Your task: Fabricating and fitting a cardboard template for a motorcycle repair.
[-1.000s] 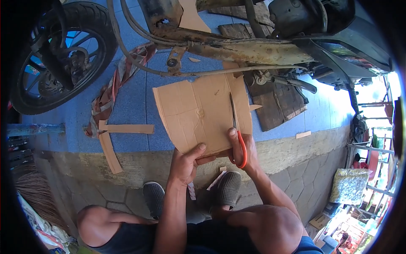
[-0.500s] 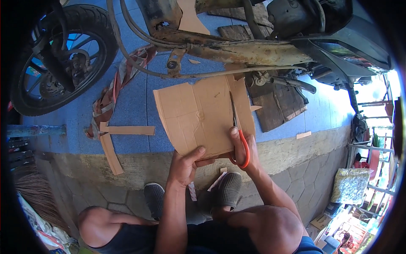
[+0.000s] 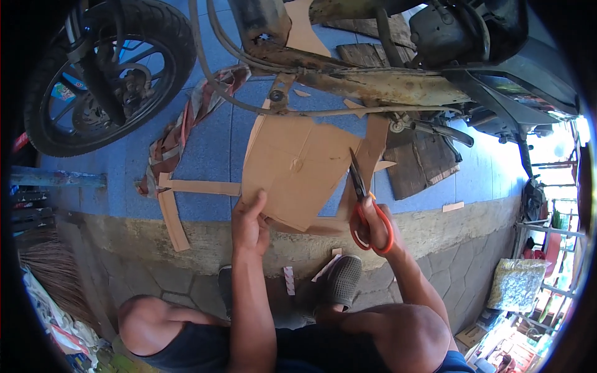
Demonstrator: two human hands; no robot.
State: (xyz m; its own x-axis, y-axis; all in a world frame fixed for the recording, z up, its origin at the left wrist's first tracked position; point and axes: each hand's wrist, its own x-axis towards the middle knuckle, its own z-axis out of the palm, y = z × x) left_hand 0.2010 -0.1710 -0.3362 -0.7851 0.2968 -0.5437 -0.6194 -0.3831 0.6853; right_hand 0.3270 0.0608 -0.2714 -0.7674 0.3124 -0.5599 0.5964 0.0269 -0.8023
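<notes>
My left hand (image 3: 250, 227) grips a large piece of brown cardboard (image 3: 292, 165) at its lower left, thumb on top. The sheet is tilted, with a crease and a small torn spot near its middle. My right hand (image 3: 375, 227) holds scissors (image 3: 359, 180) with orange handles, my fingers through the loops. Their dark blades point up and away, beside the sheet's right edge. A darker cardboard strip (image 3: 374, 144) lies just right of the blades; whether it is still joined to the sheet, I cannot tell.
A motorcycle frame (image 3: 385, 84) and its front wheel (image 3: 109, 81) stand across the far side. Cardboard strips (image 3: 205, 187), a twisted striped cloth (image 3: 180, 133) and wooden boards (image 3: 423, 158) lie on the blue tiled floor (image 3: 127, 208). A concrete step edge (image 3: 205, 239) runs before my feet.
The scissors have come out of the cardboard and moved right and down with my right hand. The sheet has turned and swung left, and a strip now shows apart along its right side.
</notes>
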